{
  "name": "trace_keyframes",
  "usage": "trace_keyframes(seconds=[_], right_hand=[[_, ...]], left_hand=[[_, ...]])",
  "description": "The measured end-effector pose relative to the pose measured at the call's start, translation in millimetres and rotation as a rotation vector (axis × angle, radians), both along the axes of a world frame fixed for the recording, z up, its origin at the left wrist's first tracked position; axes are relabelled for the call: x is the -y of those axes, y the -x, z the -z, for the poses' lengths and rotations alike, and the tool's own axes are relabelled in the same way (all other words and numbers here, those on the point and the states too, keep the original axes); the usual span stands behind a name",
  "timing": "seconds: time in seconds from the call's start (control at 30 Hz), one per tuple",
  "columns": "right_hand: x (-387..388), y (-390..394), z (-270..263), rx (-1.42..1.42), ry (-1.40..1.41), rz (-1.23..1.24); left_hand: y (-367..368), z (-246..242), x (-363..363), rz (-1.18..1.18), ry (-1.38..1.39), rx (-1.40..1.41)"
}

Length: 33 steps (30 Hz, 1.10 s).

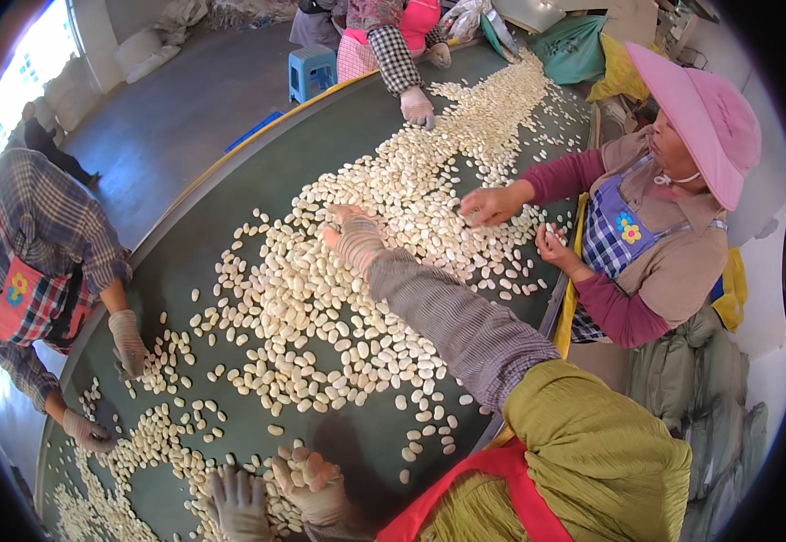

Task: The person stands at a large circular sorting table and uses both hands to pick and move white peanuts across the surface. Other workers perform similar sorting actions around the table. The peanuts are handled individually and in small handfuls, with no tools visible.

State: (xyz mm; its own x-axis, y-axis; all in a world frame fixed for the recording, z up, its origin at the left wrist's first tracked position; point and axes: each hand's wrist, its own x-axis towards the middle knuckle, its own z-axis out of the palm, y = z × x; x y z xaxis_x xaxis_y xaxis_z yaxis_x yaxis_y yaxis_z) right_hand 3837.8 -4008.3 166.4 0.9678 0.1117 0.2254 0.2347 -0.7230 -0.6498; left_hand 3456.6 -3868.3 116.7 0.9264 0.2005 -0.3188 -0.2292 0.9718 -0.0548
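My left hand (238, 507), in a grey-coated glove with a pale cuff, reaches in from the bottom edge. Its fingers are spread slightly and rest on large white beans (284, 511), with no bean visibly gripped. What lies under the palm is hidden. My right hand is out of view. Close on the right, a co-worker's gloved hand (312, 488) with bare fingertips is curled over the beans. Before me the main heap of white beans (298, 291) spreads along a dark green sorting table (190, 203).
A co-worker in a green top (589, 433) leans across from the right, one arm (454, 318) over the heap. Beyond, a person in a pink hat (698, 122) handles beans. Two gloved hands (129, 342) work at left. A blue stool (312, 71) stands beyond the yellow-edged rim.
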Motion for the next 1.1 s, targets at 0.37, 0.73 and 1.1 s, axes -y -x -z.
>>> trace_keyframes(seconds=[0.37,0.73,1.1], right_hand=[[5,95,44,-0.155,-0.307,-0.965],[173,-76,16,-0.316,0.506,-0.192],[128,-87,6,-0.521,0.890,-0.147]], left_hand=[[-24,-1,24,0.055,-0.001,0.103],[-58,-40,70,0.094,-0.006,-0.034],[-72,-27,85,0.050,0.041,0.021]])
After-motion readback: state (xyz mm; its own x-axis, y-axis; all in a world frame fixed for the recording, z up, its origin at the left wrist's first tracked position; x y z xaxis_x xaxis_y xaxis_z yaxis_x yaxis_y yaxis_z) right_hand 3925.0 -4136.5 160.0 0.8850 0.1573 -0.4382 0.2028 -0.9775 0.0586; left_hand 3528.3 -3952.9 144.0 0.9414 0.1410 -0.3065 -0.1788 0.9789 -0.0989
